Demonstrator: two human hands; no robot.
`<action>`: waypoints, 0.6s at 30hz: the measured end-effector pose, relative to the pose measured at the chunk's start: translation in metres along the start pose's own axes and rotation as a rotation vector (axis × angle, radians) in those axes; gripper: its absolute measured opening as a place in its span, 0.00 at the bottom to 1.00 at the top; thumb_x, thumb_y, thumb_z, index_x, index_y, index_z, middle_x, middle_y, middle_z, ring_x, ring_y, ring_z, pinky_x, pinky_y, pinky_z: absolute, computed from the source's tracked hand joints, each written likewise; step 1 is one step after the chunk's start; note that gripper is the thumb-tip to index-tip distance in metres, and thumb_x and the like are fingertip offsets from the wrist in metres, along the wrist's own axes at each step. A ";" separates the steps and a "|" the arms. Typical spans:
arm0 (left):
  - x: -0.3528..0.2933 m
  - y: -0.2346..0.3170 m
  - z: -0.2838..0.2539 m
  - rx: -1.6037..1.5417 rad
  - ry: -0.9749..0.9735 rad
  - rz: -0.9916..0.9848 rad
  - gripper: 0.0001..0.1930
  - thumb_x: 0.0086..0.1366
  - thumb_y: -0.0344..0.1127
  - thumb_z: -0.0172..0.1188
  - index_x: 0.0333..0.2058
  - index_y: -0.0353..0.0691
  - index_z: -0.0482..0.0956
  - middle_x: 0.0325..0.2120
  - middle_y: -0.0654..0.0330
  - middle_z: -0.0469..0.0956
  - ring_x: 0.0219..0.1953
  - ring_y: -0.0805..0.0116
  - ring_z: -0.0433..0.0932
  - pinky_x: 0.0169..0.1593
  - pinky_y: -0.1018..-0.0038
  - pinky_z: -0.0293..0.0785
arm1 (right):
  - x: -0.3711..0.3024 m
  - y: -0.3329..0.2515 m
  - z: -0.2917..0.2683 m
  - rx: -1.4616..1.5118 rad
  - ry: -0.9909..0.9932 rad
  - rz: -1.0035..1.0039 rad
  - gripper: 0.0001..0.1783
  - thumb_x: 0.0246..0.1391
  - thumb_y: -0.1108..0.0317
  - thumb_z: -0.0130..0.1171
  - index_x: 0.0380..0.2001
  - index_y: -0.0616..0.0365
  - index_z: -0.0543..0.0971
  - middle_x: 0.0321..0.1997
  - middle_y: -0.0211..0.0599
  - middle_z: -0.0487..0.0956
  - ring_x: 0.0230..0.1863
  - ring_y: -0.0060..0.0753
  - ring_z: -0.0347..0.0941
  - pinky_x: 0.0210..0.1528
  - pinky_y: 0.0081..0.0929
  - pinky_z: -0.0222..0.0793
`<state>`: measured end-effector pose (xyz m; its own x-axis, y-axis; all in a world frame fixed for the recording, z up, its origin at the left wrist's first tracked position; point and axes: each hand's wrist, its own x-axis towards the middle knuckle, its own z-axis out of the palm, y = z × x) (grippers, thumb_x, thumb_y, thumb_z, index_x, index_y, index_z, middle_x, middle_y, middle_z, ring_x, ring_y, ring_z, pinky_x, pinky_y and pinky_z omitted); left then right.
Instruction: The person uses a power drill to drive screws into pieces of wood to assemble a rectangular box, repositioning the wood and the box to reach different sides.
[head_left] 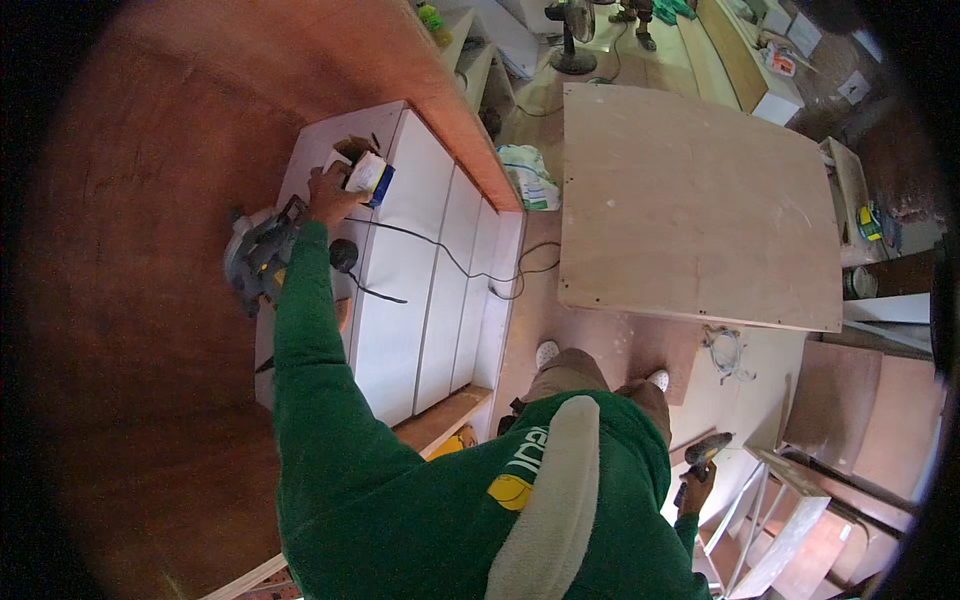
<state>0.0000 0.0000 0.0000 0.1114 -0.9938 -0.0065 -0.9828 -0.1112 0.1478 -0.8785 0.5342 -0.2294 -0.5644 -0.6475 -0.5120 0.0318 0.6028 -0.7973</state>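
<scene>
My left hand (333, 197) reaches out to the far left, its fingers closed on the edge of a small white and blue cardboard box (371, 180). Brown flaps stand up at the box's open end; its contents are hidden. The box is at the white panelled cabinet (398, 290). Close to my left wrist lies a circular saw (258, 258), partly behind my green sleeve. Low on the right, my right hand (696, 488) grips a cordless drill (708, 448) by its handle, away from the cabinet.
A large plywood-topped table (700, 205) stands ahead on the right. A black cord (450, 255) runs across the cabinet to the floor. Beside the table are a white-green plastic bag (530, 178) and coiled wire (727, 352). Farther off stand a fan (574, 38) and another person's legs (640, 15).
</scene>
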 end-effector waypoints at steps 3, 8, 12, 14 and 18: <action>-0.036 0.009 0.011 -0.041 0.075 -0.071 0.38 0.43 0.49 0.80 0.55 0.41 0.81 0.54 0.38 0.73 0.61 0.35 0.66 0.64 0.45 0.67 | -0.024 -0.062 0.023 0.004 -0.041 0.027 0.42 0.37 0.79 0.61 0.64 0.57 0.72 0.36 0.29 0.75 0.30 0.26 0.71 0.30 0.21 0.70; -0.030 0.003 -0.007 -0.097 0.279 -0.058 0.35 0.45 0.47 0.78 0.52 0.37 0.82 0.51 0.36 0.75 0.58 0.36 0.68 0.62 0.47 0.68 | -0.005 -0.102 0.106 -0.066 -0.197 -0.107 0.42 0.39 0.80 0.61 0.64 0.55 0.72 0.47 0.34 0.78 0.42 0.30 0.75 0.41 0.27 0.78; -0.034 0.006 -0.018 -0.173 0.239 0.021 0.34 0.48 0.46 0.78 0.52 0.36 0.81 0.52 0.40 0.75 0.59 0.41 0.69 0.64 0.50 0.67 | -0.022 -0.148 0.150 -0.012 -0.264 -0.089 0.45 0.37 0.81 0.63 0.66 0.55 0.70 0.49 0.34 0.78 0.47 0.31 0.75 0.46 0.27 0.77; -0.043 0.021 -0.020 -0.240 0.240 0.102 0.31 0.52 0.44 0.78 0.52 0.36 0.81 0.53 0.42 0.75 0.60 0.44 0.70 0.66 0.52 0.66 | -0.026 -0.163 0.163 -0.044 -0.257 -0.169 0.47 0.36 0.80 0.65 0.67 0.55 0.69 0.50 0.34 0.77 0.47 0.31 0.75 0.48 0.27 0.76; -0.080 0.098 0.002 -0.518 0.177 0.200 0.30 0.53 0.37 0.80 0.53 0.34 0.80 0.56 0.46 0.71 0.59 0.50 0.72 0.64 0.56 0.71 | -0.013 -0.142 0.139 -0.099 -0.238 -0.192 0.48 0.33 0.83 0.67 0.66 0.55 0.71 0.50 0.35 0.78 0.47 0.32 0.75 0.47 0.28 0.77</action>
<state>-0.1056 0.0687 0.0135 -0.0017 -0.9731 0.2302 -0.7916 0.1419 0.5943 -0.7609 0.3914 -0.1540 -0.3435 -0.8377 -0.4246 -0.1438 0.4937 -0.8576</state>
